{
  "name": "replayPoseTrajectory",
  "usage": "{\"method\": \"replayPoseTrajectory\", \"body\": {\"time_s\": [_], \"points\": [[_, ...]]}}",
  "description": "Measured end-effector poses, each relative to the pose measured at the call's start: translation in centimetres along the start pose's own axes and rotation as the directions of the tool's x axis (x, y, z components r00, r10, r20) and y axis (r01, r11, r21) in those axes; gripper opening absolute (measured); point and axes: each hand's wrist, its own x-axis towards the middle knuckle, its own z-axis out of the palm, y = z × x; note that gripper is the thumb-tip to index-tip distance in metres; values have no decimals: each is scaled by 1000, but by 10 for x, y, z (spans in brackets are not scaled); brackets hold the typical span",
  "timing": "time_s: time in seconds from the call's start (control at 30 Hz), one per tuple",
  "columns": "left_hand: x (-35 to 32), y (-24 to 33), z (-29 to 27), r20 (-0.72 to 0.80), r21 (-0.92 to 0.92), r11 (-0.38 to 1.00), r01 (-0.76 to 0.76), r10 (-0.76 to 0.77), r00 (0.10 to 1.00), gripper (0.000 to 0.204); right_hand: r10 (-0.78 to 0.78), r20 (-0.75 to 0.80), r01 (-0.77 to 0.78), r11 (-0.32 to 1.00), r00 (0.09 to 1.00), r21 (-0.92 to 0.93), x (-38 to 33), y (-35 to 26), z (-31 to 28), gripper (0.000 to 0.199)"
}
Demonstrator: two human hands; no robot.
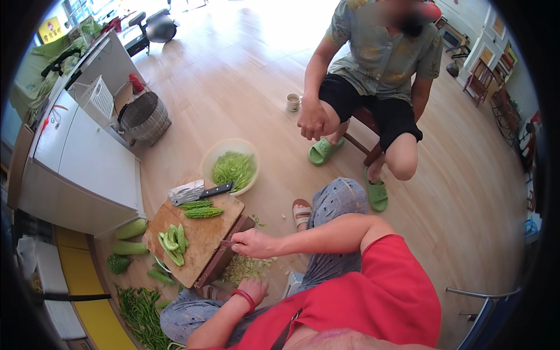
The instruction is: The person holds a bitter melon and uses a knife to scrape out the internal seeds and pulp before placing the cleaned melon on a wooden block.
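My right hand (255, 242) is closed around a small, thin tool (228, 243) beside the edge of a wooden cutting board (201, 242). Its kind is too small to make out. Lower down, near my lap, is my left hand (254, 287) with its fingers curled; whether anything is in them is hidden. On the board lie pale-green hollowed gourd pieces (173, 244) and bumpy bitter gourd pieces (203, 212). A cleaver (189, 191) with a black handle rests at the board's far edge. The board sits on a brown wooden stool (224, 255).
Beyond the board stands a pale bowl (255, 182) of green shreds. Peelings (245, 268) litter the floor below my hands. Long green gourds (129, 248) and a pile of green peppers (140, 312) lie left. A person (385, 76) sits opposite, near a mug (293, 102).
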Motion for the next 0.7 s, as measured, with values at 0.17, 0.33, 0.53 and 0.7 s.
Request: {"method": "replayPoseTrajectory", "body": {"time_s": [0.17, 0.33, 0.53, 0.7], "points": [[3, 2, 5, -45, -21, 999, -44, 43, 998, 17, -30, 16, 30, 1000, 999, -2, -5, -3, -5, 19], [0, 4, 2, -68, -34, 999, -28, 26, 997, 25, -47, -2, 47, 999, 999, -6, -6, -4, -3, 19], [13, -1, 13, -134, 9, 998, 65, -63, 989, 36, -39, -90, 43, 998, 995, 41, 9, 8, -14, 18], [16, -6, 32, -514, 12, 998, 54, -40, 857, 17, 120, -132, -87, 969, 984, 232, 12, 0, -35, 17]]}}
